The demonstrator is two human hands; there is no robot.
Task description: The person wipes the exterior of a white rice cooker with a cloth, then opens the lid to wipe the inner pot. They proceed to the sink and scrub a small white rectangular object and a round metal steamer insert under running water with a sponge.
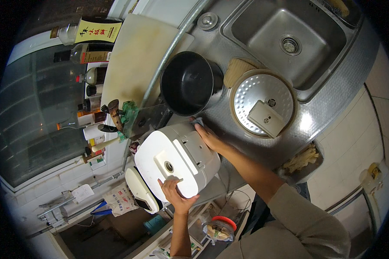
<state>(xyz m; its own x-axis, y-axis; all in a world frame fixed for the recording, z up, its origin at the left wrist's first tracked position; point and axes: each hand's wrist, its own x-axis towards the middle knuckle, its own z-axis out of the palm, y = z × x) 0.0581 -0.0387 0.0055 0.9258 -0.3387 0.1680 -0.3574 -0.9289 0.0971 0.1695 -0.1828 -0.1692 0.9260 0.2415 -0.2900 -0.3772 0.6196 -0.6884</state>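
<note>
A white rice cooker (184,155) stands before me at the counter's edge, with a round vent hole in its lid and its hinge side facing right. My left hand (176,196) grips the near edge of the lid, fingers over the top and thumb at the side. Against the cooker's far right side, my right hand (207,137) pinches a small grey cloth (197,121). Beyond it a black inner pot (188,84) lies tipped, its mouth facing left. A dimpled metal inner lid (256,87) rests on the counter, carrying a cream vent cap (265,118).
A steel sink (288,32) is at upper right, its drain stopper (207,21) on the counter. Knives (115,113) stand in a rack at left, near a cutting board (139,55) and several bottles (95,76). Left of the cooker is a cream appliance part (141,189) with a dark panel.
</note>
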